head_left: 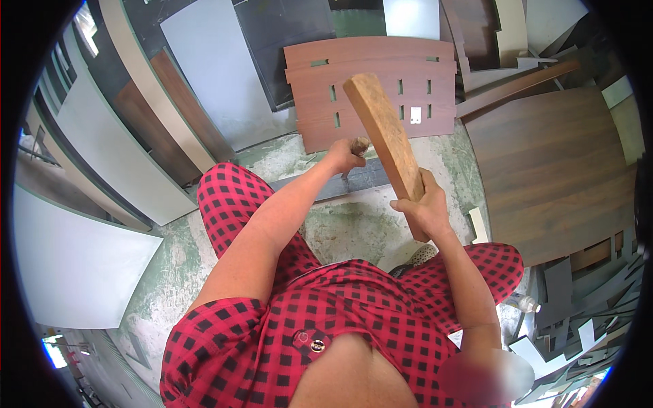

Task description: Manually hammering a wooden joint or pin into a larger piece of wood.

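Nearest, the red-and-black checked shirt (381, 306) carries a round button (317, 346); any marks on it are too small to tell. The right hand (430, 207) grips a wooden block (384, 129) near its lower end, thumb across the face. The block is raised in front of the person, its long axis slanting away and leftward, with a short end jutting below the fist. The right forearm rises from the lower right. Farther out, the left arm stretches forward and rightward, the left hand (345, 156) closed round a short brown handle (360, 145) over a dark grey strip (364, 178). Beyond, a slotted reddish-brown panel (371, 64) bears a small white rectangle (415, 115); whether it is a label, I cannot tell.
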A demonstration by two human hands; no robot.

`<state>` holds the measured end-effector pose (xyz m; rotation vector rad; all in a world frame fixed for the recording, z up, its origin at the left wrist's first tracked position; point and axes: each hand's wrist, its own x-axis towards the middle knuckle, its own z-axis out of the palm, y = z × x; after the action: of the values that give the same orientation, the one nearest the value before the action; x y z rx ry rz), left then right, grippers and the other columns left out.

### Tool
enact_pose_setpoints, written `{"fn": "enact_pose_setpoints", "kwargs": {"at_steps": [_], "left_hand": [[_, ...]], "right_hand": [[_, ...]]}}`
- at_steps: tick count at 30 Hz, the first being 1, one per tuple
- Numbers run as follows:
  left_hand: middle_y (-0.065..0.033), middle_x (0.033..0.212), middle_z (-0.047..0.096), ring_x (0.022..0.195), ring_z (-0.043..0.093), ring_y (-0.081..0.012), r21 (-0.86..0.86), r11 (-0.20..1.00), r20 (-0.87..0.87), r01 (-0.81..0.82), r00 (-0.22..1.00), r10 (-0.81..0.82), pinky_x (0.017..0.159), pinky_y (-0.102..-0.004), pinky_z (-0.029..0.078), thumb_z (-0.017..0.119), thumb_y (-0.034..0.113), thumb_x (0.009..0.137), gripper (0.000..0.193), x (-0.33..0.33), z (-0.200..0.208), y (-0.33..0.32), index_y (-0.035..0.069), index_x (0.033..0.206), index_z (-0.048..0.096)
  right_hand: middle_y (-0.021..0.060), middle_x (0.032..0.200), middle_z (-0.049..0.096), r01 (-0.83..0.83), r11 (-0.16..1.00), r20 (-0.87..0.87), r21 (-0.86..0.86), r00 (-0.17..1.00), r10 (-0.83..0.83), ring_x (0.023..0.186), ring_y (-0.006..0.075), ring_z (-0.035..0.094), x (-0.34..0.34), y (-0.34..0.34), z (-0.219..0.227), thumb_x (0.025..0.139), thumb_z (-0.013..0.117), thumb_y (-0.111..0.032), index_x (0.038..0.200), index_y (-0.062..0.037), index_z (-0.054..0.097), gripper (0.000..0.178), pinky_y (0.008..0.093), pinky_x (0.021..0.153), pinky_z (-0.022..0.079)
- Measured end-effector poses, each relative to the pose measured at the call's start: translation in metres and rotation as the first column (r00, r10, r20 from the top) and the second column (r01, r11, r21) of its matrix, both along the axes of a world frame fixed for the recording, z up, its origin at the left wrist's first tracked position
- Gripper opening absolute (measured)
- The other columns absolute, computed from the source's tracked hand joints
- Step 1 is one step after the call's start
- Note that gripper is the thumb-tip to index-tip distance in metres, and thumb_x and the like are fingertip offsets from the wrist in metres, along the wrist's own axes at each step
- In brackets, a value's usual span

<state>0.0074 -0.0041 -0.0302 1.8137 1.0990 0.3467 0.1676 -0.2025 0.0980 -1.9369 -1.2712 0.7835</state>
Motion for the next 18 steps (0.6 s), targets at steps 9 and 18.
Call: {"fn": "enact_pose_setpoints", "kwargs": {"at_steps": [9,18], "left_hand": [[-0.0125,0.092,0.07,0.09,0.066,-0.0236,0.481,0.874,-0.04,0.074,0.997,-0.063,0.076,-0.0358,0.05,0.081,0.022,0.061,0.042,0.001,-0.024,0.001,0.007,0.098,0.068],[-0.013,0.089,0.07,0.082,0.067,-0.0238,0.013,1.0,0.028,0.019,0.999,-0.019,0.075,-0.0352,0.051,0.077,0.017,0.063,0.037,-0.009,-0.021,0.011,0.001,0.095,0.068]], "right_hand": [[0.0243,0.103,0.063,-0.146,0.932,0.158,-0.331,0.966,0.207,0.097,0.0386,0.061,-0.007,-0.002,-0.001,0.056,0.079,-0.031,0.122,0.001,0.046,0.081,0.0416,0.083,0.048],[0.0238,0.1,0.062,-0.056,0.988,0.016,-0.142,0.998,0.059,0.096,0.0363,0.061,-0.005,0.002,0.011,0.057,0.078,-0.027,0.124,-0.0002,0.047,0.078,0.0379,0.085,0.048]]}}
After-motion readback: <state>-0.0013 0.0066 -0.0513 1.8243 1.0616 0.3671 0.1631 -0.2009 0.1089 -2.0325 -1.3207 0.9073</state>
